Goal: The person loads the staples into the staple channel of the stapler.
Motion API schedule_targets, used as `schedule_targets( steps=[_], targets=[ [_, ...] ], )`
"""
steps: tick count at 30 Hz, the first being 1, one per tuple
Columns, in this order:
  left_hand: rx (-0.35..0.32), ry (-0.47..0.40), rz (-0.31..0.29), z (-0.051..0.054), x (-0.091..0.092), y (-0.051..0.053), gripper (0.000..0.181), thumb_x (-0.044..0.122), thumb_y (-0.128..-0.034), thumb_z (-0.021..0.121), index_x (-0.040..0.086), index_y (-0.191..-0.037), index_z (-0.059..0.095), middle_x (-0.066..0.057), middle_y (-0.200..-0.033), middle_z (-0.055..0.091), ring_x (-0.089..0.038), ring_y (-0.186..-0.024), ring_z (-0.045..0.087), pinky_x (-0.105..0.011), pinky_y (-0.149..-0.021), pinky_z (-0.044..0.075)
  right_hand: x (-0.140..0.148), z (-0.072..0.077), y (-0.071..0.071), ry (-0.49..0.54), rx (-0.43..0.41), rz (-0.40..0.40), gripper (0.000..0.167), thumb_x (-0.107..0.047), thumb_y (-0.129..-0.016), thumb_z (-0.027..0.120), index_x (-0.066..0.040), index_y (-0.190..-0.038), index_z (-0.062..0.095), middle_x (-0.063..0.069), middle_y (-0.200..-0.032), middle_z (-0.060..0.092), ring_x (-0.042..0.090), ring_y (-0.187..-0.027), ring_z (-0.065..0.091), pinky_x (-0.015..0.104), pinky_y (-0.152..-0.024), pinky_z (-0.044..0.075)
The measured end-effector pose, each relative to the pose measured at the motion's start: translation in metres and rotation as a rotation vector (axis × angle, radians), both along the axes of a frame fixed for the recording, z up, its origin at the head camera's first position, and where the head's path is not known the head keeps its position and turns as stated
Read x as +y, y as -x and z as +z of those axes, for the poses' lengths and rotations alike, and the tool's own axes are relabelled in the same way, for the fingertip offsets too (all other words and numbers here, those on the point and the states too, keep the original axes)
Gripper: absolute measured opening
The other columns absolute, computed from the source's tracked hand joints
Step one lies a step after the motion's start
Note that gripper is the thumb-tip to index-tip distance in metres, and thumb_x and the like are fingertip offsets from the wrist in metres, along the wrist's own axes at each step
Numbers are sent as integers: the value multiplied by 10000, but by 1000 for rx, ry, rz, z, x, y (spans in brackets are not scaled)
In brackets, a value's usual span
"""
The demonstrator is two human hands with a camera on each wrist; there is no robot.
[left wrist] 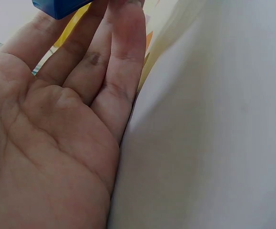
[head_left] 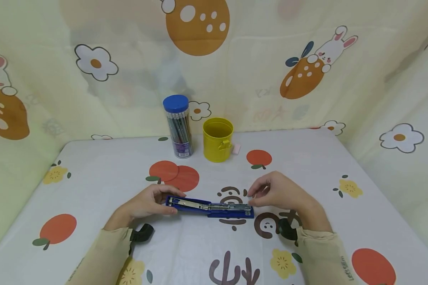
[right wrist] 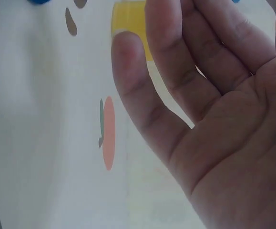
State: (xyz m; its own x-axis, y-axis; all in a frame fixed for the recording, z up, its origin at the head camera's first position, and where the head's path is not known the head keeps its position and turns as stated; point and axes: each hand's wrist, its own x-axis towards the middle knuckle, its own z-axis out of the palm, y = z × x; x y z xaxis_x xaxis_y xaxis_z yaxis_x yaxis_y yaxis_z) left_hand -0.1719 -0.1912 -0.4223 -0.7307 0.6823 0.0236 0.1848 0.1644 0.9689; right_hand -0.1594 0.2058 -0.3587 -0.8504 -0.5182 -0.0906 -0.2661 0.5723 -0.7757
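Stapler [head_left: 210, 207], blue with metal inner parts, lies opened out lengthwise between the person's two hands, near the middle of the tabletop as I see it. Left hand [head_left: 146, 204]: grips the stapler's left end, thumb on the near side, fingers along the far side. From the left wrist, a blue corner shows over the fingers, beyond the palm. Right hand [head_left: 279, 192]: at the opposite end, fingers bent, thumb tip and fingertips close together just beside the metal rail [head_left: 232, 206]. I cannot tell whether they pinch anything; the right wrist view shows bent fingers and palm only. Farther back, well apart from both hands: a clear jar of pencils [head_left: 179, 126] with a blue lid [head_left: 176, 104], standing upright; a yellow cup [head_left: 217, 147] near it; a small pink block [head_left: 237, 149] beside the cup. Tablecloth [head_left: 107, 170]: pale, printed with fruit and flowers.
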Motion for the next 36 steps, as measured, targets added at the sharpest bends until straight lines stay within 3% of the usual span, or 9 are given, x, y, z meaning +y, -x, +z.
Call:
schedule_targets(
  steps=[12,21,36],
  targets=[
    [-3,10,15,0,0,0,404,54,-853,797,13,-1236,676,-104,-1234,669,-265,-1048,624,-286,-897,519,-17,-7,0,-37,-42,57,118,-178,-792,870,-140,-863,784,-40,-798,698,216,-727,634,313,-662,560],
    [-3,17,18,-1,-1,0,404,58,-856,795,6,-1239,675,-130,-1237,664,-278,-1050,620,-283,-896,517,-22,-9,-1,-62,-87,32,116,-158,-793,872,-133,-861,782,-30,-789,701,210,-734,633,332,-667,557],
    [-6,19,25,0,-1,0,409,57,-855,798,9,-1241,674,-125,-1248,661,-261,-1052,613,-275,-901,512,-27,-8,-1,-79,-46,48,148,-152,-771,889,-122,-861,776,-44,-758,680,173,-715,606,293,-658,532]
  ],
)
